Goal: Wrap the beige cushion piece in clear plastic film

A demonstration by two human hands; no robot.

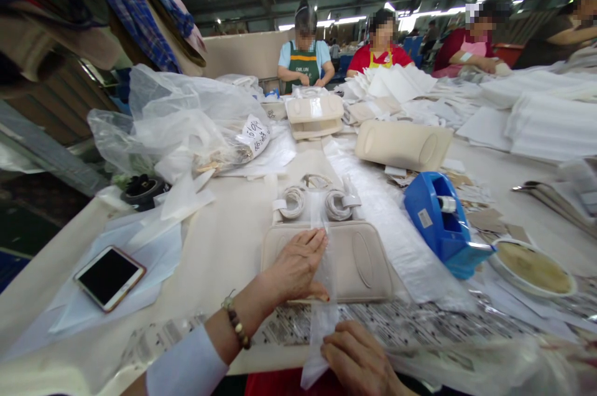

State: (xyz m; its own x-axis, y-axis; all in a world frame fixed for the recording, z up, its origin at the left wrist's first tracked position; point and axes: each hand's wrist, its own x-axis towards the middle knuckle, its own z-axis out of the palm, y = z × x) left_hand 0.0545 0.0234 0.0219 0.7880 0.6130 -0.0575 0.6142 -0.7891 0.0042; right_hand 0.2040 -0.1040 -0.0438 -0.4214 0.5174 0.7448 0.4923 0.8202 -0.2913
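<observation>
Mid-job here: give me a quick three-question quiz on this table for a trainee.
1. True or false: the left hand rests on the beige pad.
2. Which thing lies left of the pad? A) phone B) tape dispenser C) bowl
3. What does the right hand hold?

Key: 1 true; 2 A; 3 clear plastic, its near end.
</observation>
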